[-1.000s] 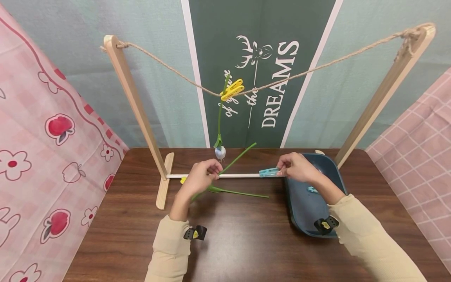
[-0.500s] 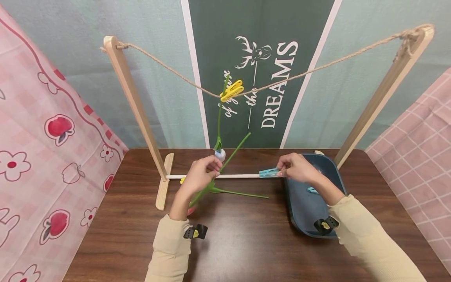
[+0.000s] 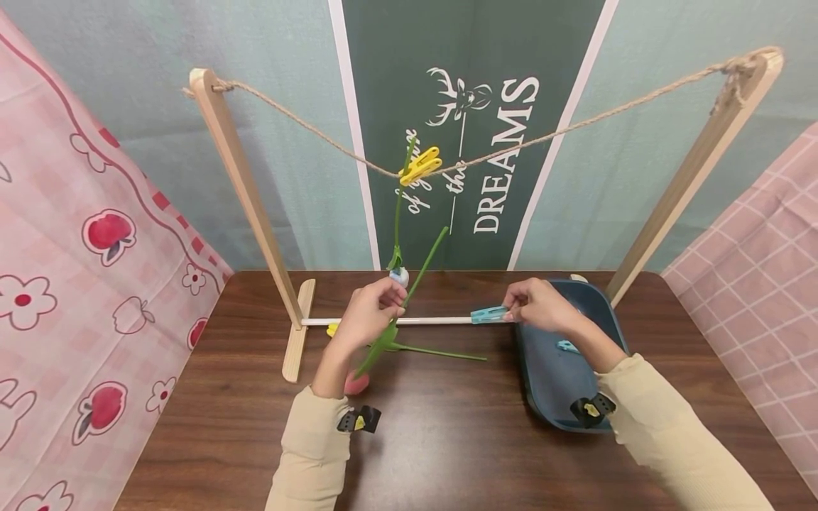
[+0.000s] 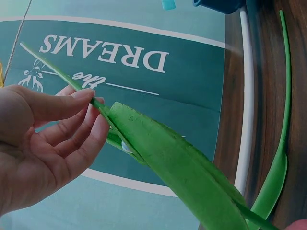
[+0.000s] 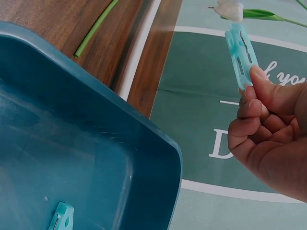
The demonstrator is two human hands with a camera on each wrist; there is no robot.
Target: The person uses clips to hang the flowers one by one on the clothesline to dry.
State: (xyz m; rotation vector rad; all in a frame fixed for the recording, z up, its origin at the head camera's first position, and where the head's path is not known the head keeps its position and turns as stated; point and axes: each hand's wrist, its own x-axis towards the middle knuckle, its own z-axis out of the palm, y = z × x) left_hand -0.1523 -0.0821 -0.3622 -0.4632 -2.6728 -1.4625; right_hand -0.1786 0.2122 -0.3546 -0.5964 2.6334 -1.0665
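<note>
In the head view my left hand pinches the green stem of a pink tulip, its head low and its stem end pointing up and right. The left wrist view shows thumb and fingers on that stem, just above a broad leaf. My right hand pinches one end of a light blue clothespin, held over the left edge of the blue basin. A white tulip hangs head down from the rope, clipped by a yellow clothespin. A yellow tulip lies on the table, partly behind my left hand.
Two wooden posts carry the sagging rope, and a white rod runs low between them. The blue basin at the right holds another light blue clothespin. A printed cloth hangs behind the brown table.
My left hand has risen slightly and moved a little right, lifting the pink tulip; its stem now stands steeper and its pink head has come into view. My right hand stays nearly still.
</note>
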